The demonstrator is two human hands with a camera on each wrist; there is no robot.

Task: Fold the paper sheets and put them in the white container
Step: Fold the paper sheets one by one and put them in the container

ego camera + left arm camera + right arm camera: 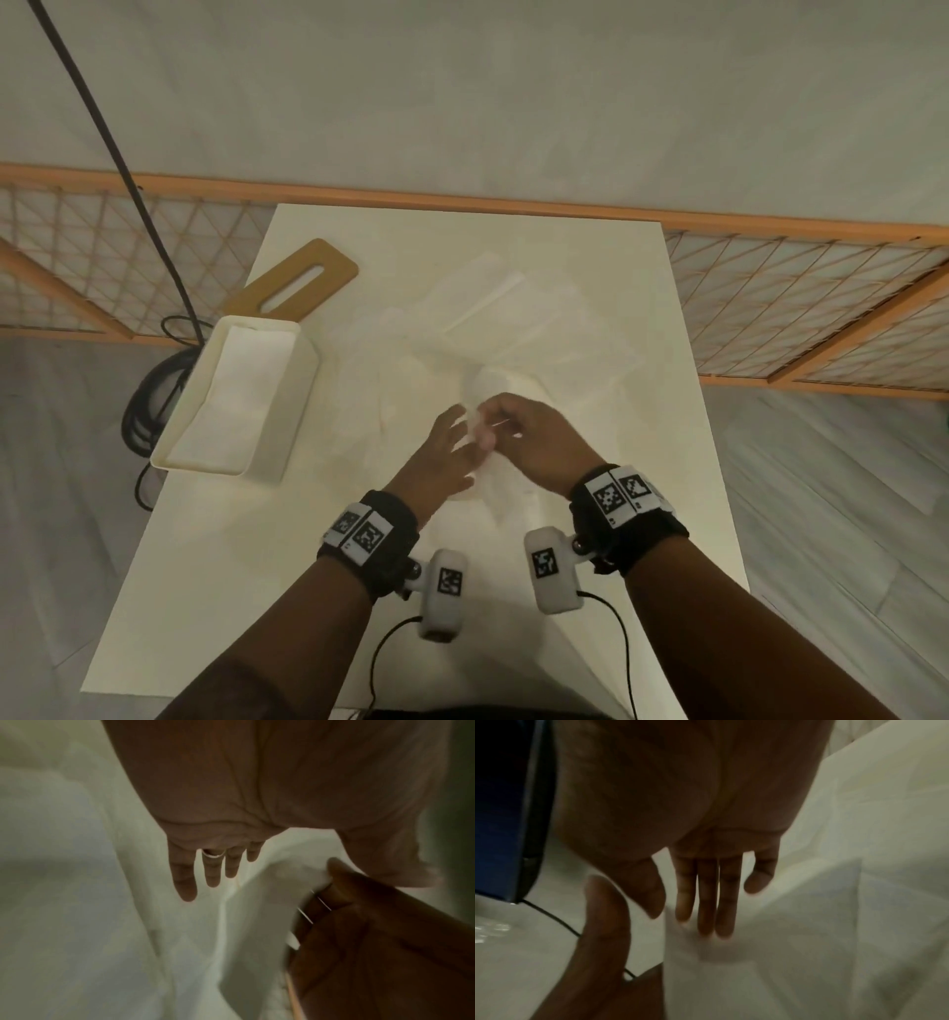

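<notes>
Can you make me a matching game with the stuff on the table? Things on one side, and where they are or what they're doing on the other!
Things:
1. white container
2. wooden board
3. left hand
4. right hand

Clues:
A. pinches a paper sheet
B. far left of the table, behind the container
C. fingers spread straight
D. holds folded paper inside

Pairs: 1-D, 2-B, 3-C, 4-A

white container (pixel 287 406), white paper sheets (pixel 513 318), tan board (pixel 303 280)
</notes>
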